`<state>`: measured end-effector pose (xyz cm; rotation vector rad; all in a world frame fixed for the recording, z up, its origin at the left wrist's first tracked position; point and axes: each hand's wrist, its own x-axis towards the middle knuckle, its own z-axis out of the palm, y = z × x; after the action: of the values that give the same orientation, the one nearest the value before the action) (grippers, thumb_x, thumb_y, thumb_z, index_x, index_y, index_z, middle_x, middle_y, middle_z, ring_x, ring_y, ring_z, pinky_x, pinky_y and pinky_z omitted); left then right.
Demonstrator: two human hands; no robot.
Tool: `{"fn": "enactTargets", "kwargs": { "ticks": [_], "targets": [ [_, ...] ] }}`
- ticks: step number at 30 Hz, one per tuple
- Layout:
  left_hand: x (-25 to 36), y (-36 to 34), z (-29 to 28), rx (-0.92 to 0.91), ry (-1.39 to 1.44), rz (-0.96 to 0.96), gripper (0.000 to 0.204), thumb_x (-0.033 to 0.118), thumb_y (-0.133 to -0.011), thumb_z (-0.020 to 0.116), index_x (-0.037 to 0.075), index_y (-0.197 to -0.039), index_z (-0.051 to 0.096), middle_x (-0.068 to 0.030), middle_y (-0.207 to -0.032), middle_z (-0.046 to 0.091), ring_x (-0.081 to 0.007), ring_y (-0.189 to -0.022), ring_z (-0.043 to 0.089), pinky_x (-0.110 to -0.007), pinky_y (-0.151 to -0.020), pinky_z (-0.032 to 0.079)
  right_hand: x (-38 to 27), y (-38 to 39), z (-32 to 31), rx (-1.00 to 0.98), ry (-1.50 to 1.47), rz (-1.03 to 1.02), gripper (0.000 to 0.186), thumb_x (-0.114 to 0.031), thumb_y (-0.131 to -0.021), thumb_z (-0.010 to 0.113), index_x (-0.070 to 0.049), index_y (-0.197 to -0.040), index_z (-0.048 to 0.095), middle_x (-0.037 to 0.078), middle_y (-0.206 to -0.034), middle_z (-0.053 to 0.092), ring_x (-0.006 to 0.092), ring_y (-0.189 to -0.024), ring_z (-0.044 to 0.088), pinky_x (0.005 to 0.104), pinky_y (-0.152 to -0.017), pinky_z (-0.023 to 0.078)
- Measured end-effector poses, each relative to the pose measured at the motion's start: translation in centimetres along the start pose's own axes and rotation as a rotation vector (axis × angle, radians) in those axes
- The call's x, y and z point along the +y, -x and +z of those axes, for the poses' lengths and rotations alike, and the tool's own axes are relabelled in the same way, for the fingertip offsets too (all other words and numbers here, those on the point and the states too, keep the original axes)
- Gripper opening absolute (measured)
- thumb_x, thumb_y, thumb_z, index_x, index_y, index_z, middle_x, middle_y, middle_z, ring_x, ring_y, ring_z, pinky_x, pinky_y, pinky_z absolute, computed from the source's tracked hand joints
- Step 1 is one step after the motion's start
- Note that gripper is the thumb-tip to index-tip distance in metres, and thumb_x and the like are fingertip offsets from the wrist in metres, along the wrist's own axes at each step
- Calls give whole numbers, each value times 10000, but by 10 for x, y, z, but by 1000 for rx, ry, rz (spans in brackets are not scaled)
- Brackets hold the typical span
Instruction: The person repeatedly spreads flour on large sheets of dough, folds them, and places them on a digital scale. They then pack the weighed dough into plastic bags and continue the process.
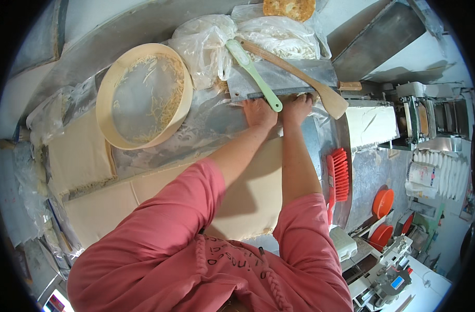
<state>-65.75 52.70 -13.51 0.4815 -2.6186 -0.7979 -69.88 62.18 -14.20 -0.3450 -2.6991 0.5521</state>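
Note:
Both my arms stretch forward over the work table. My left hand (260, 112) is at the near edge of a wide metal blade (279, 78) with a wooden handle (350, 86); its fingers bend in at that edge and their tips are hidden. Close beside it, my right hand (298, 108) has its fingers curled at the same edge, and what they hold, if anything, is hidden. A light green long-handled tool (255, 75) reaches down between the hands. Across the blade lies a wooden spatula (305, 73), its broad end right of my right hand.
Pale dough sheets (248, 192) cover the near table. At left stands a round sieve (106, 112) with noodle bits. Plastic bags (206, 47) lie behind the blade. A red brush (339, 177) rests at right, near a white slab (371, 126) and a roller machine (422, 114).

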Motion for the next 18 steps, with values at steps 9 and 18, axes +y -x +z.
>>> {"fn": "enactTargets", "kwargs": {
  "ticks": [9, 18],
  "targets": [
    [8, -28, 9, -445, 2026, -875, 217, 199, -848, 446, 51, -937, 577, -97, -861, 596, -249, -819, 584, -379, -748, 476, -37, 7, -14, -145, -1296, 646, 265, -226, -853, 491, 15, -884, 598, 128, -957, 588, 236, -803, 529, 381, -741, 452],
    [25, 14, -42, -424, 1984, -1165, 194, 204, -807, 523, 35, -873, 593, -97, -855, 603, -215, -751, 599, -357, -664, 500, -29, 64, -60, -139, -2052, 881, 442, -308, -870, 393, -13, -1186, 485, 151, -1174, 543, 325, -1056, 532, 461, -933, 408]
  ]
}}
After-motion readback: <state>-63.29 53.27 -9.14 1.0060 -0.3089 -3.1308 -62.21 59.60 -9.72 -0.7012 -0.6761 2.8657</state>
